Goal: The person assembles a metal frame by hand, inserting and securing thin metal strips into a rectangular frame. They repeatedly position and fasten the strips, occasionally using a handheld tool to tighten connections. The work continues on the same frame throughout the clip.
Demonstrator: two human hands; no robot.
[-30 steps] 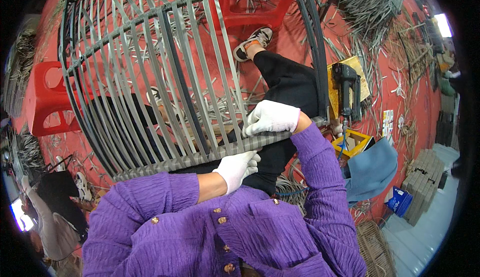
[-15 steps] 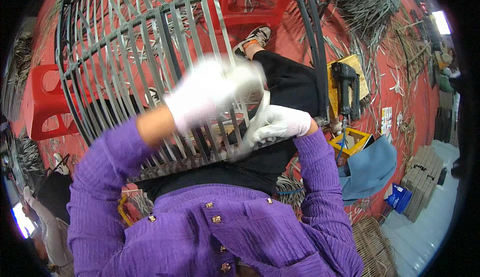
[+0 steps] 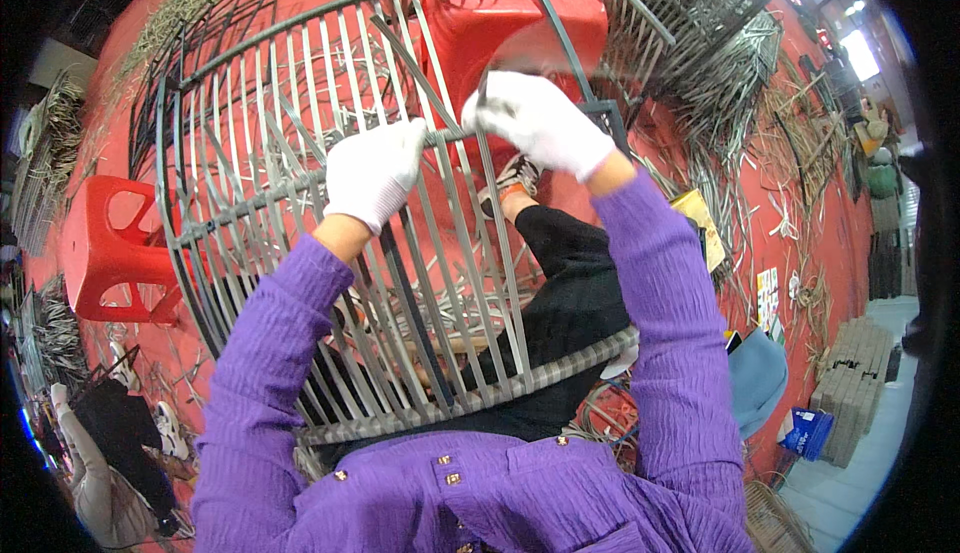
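Note:
Across my lap leans a dark metal frame strung with long, flat grey strips. A wrapped crossbar runs through its middle. My left hand, in a white glove, is closed at the crossbar; its fingertips touch the bar beside the strips. Farther right, my white-gloved right hand is closed near the bar's right part, around the upper portion of a grey strip. Some blur surrounds that hand, and its fingertips are partly hidden. The frame's near edge carries a checkered grey weave.
Red plastic stools stand at left and beyond the frame. Loose strips litter the red floor, with a bundle at far right. A blue cloth, blue packet and stacked grey boards lie right. Another person sits lower left.
Both hands have moved away from my lap to the crossbar, the left one leftward and the right one farther out. A black tool at right is now mostly hidden by my right sleeve.

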